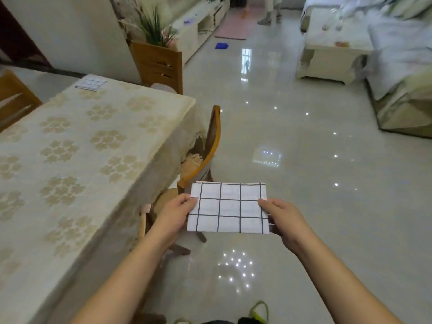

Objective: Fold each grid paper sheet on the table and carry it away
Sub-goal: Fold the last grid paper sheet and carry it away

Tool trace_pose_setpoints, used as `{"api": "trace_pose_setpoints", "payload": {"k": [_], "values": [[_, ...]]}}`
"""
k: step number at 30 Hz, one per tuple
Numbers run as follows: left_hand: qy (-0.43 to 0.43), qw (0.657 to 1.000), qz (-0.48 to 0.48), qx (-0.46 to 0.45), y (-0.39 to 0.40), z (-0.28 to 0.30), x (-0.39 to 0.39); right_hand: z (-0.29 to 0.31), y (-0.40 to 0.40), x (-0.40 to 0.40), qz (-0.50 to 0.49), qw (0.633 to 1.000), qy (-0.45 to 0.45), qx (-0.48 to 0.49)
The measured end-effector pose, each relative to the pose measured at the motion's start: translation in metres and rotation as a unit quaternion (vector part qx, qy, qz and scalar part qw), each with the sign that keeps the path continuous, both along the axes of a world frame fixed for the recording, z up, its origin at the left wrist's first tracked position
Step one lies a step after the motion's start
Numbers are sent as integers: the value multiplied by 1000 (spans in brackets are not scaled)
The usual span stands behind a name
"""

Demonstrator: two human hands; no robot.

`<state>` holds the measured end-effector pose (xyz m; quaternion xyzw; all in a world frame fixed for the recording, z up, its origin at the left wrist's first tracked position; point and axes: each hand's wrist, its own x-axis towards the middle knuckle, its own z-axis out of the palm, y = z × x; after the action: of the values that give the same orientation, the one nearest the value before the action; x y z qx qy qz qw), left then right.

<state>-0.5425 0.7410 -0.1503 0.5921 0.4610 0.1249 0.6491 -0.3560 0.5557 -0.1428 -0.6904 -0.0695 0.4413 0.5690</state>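
Two hands on one folded grid sheet (228,208), held out flat over the floor (304,183), just right of the desk (70,148) and clear of it. Left hand (176,212) pinches the sheet's left edge, thumb on top, fingers hidden under the paper. Right hand (284,219) pinches the right edge the same way. Neither hand is free or spread; both are closed on the paper.

Grip at opposite edges keeps the sheet taut and level, so the fold looks unlikely to spring open while it's carried. Layers at the right edge look stacked, so it reads as folded more than once; exact count I can't tell.

A second grid sheet (91,83) sits at the far corner of the desk, on the floral cloth, next to a wooden chair (159,64). It looks folded too, but it's small and blurry, so no promise.

A nearer chair (208,148) is tucked at the desk's right side, just left of the held sheet, with the left hand close to its back.

Judgement: fold step done for this one, carry step in hand. The far sheet is not yet carried off. Watch the chair back when moving past it.
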Motion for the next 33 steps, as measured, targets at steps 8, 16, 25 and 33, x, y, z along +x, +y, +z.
{"api": "trace_pose_setpoints", "payload": {"k": [8, 16, 25, 33], "values": [[17, 997, -73, 17, -42, 10, 90, 3, -55, 75, -54, 998, -35, -5], [18, 991, -128, 39, -28, 0, 139, -6, -48, 113, -86, 996, -32, -6], [-19, 993, -116, 9, 44, -18, 191, -11, 24, 161, -78, 993, -82, -38], [-33, 993, -108, -24, 94, -6, 240, -4, 81, 211, -92, 990, -97, -40]]}}
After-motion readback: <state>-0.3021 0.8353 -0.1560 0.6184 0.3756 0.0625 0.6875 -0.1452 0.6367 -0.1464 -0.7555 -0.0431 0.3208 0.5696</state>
